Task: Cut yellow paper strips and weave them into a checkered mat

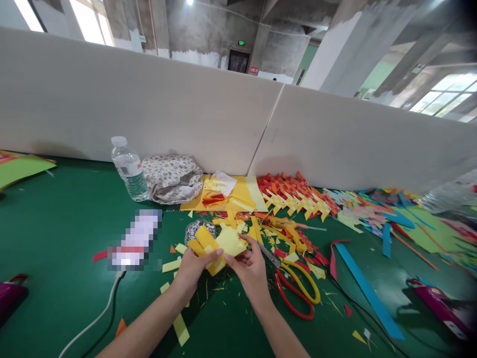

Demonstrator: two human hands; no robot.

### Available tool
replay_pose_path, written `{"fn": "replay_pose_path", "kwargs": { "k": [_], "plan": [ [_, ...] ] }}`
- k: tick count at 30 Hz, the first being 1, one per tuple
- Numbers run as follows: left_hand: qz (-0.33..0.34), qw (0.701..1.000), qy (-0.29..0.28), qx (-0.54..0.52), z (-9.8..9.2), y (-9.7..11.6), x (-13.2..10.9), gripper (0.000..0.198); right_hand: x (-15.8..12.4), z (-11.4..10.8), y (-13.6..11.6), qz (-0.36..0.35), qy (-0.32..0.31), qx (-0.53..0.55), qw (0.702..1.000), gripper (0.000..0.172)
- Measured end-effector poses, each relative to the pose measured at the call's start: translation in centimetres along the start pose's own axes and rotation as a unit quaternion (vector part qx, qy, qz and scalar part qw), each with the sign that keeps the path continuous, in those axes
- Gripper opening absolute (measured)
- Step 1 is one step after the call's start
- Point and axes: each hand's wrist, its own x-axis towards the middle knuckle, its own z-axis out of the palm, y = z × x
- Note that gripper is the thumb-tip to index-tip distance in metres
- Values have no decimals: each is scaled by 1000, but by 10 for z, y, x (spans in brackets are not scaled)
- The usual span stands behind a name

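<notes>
My left hand (192,271) and my right hand (251,271) together hold a piece of woven yellow paper strips (227,239) over the table. Both thumbs press on its near edge, and the fingers beneath are partly hidden. The strips on the left are deeper yellow, the right part is pale yellow. Just right of my right hand lie scissors (296,286) with one red and one yellow handle. Behind the paper sits a clear bag of small round beads or eyes (199,229), partly covered. Yellow paper scraps (181,328) lie around my hands.
A water bottle (130,171) and a patterned cloth bag (173,179) stand by the white partition (149,104). Red and yellow woven paper fish (298,196) lie at the back. A cabled, blurred phone (137,241) is left; blue strips (368,288) and a purple tool (441,306) are right.
</notes>
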Motion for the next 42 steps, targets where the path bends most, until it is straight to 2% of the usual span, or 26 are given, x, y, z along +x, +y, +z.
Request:
{"fn": "replay_pose_path", "kwargs": {
  "k": [7,13,17,22,27,33,36,40,42],
  "plan": [
    [-6,1000,-18,23,-1,1,0,36,1,0,-6,-16,26,41,999,53],
    [-41,999,-31,-16,0,2,-2,45,1,0,-7,-17,41,41,998,53],
    [-43,998,-36,-24,2,4,-2,47,2,-1,-4,-27,28,46,998,53],
    [-38,998,-34,-21,2,2,0,50,4,-5,1,-34,0,49,998,51],
    [-18,999,-31,10,0,0,1,42,3,-5,1,-40,-17,53,998,51],
    [27,995,-47,83,3,6,-1,36,2,-4,1,-28,-44,32,998,60],
    [43,992,-72,94,4,8,-2,34,3,-4,1,-24,-27,15,999,62],
    [53,989,-107,85,3,8,-3,44,4,-6,1,-25,-6,13,1000,61],
    [46,989,-106,88,3,8,-3,43,5,-7,0,-27,-3,11,1000,61]
  ]
}}
